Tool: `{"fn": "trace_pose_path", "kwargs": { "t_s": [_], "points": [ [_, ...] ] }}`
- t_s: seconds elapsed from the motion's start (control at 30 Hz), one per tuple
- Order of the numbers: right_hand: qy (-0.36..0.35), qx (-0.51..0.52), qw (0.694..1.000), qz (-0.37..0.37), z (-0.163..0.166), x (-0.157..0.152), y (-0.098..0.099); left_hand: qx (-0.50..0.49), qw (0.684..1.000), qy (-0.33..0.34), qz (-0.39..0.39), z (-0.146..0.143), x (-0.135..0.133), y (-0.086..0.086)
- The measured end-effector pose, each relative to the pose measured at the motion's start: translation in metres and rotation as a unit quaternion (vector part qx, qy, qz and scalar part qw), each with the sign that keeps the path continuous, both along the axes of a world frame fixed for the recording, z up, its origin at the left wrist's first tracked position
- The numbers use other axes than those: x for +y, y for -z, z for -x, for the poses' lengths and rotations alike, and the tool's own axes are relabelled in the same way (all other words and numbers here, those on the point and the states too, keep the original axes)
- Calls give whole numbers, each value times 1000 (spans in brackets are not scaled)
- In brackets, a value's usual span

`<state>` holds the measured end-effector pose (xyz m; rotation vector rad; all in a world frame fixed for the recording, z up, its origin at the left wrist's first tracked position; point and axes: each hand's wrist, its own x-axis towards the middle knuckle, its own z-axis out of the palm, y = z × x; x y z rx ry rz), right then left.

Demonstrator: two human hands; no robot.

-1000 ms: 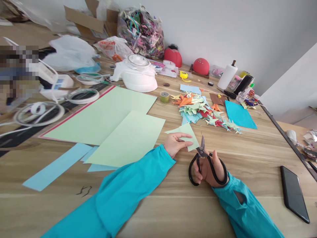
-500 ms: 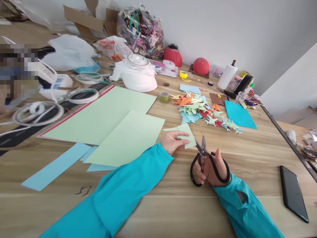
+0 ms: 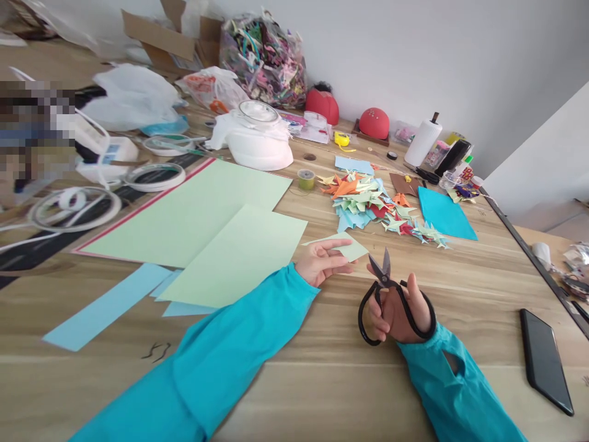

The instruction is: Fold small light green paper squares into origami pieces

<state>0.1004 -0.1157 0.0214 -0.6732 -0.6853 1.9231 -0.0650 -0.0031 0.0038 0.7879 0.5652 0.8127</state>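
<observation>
My left hand point(image 3: 322, 263) pinches a small pale green paper piece point(image 3: 352, 247) just above the wooden table point(image 3: 469, 270). To its right, my right hand point(image 3: 398, 310) grips black-handled scissors point(image 3: 384, 288), fingers through the loops, blades parted and pointing up. The blade tips sit just right of the paper's edge, not touching it. Both sleeves are turquoise.
Large pale green sheets point(image 3: 202, 215) and light blue strips point(image 3: 101, 310) lie to the left. A pile of folded coloured paper shapes point(image 3: 372, 205) and a turquoise sheet point(image 3: 444, 213) lie behind. A black phone point(image 3: 546, 359) rests at right. Tape rolls, a white appliance point(image 3: 253, 136) and bags crowd the back.
The scissors have come away from the green paper and shifted right, blades now apart. My left hand has tilted the paper flatter and drawn it slightly left and up.
</observation>
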Motion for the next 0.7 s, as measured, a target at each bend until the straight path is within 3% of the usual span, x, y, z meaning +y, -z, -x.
{"fn": "trace_pose_path", "kwargs": {
  "t_s": [0.47,0.7],
  "points": [
    [-63,-29,998,4,-1,-1,2,16,998,-60,-14,-8,-2,6],
    [-67,-9,997,21,-2,1,3,-4,1000,1,-16,-6,-4,4]
  ]
}}
